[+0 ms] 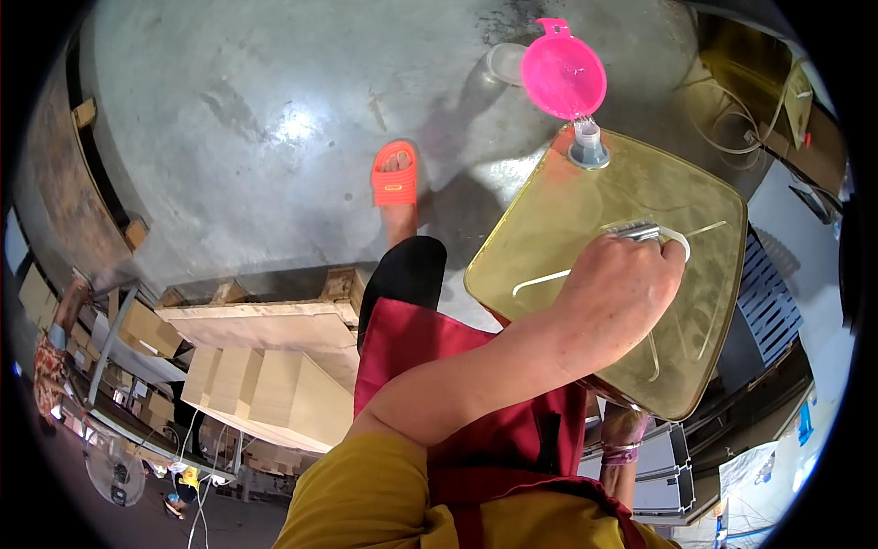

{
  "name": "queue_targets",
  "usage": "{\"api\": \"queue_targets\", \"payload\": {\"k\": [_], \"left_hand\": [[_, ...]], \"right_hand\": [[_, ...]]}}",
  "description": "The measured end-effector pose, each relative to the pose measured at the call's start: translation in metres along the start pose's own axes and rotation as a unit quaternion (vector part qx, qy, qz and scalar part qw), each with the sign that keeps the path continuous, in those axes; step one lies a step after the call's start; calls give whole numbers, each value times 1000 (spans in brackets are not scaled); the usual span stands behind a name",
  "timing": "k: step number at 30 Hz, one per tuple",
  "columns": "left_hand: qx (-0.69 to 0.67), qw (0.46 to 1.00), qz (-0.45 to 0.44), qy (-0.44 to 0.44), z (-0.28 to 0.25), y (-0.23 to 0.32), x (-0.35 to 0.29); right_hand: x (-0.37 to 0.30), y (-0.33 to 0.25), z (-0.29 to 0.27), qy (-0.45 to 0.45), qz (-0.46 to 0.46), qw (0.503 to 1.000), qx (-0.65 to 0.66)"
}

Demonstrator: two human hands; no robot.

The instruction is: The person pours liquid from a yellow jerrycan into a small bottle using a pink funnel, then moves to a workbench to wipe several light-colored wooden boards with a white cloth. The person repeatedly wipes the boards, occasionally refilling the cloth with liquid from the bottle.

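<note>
- Currently, the left hand (622,284) is clenched around the metal handle (640,231) on top of a large square tin can (585,229), golden-yellow, held up off the floor (274,110).
- Can position: right of centre in view, in front of the person's body, top face turned toward the camera, slightly tilted.
- Small capped spout (587,146) sits at the can's far corner; a pink funnel (562,73) stands in or just behind it, exact contact cannot be told.
- Right hand (624,439): only part shows below the can, near its lower edge, with a bracelet at the wrist; grip cannot be told.
- Person wears a red apron (430,357) over a mustard sleeve; one foot in an orange sandal (394,178) rests on the grey concrete floor.
- Wooden pallet (274,311) and pale boards lie to the left.
</note>
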State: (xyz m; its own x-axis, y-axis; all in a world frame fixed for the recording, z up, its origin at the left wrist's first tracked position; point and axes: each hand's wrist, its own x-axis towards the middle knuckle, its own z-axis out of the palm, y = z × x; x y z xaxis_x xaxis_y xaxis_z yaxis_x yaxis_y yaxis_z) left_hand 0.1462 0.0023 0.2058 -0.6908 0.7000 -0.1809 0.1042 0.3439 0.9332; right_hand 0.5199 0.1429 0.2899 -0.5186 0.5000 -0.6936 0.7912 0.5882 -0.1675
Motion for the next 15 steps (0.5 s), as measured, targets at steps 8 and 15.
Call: {"api": "queue_targets", "payload": {"k": [8,15], "left_hand": [[3,1000,-2,-8,1,0,-1],[11,1000,10,-15,1,0,-1]], "right_hand": [[0,-8,3,6,113,862,495],[3,-33,-7,-34,163,942,293]]}}
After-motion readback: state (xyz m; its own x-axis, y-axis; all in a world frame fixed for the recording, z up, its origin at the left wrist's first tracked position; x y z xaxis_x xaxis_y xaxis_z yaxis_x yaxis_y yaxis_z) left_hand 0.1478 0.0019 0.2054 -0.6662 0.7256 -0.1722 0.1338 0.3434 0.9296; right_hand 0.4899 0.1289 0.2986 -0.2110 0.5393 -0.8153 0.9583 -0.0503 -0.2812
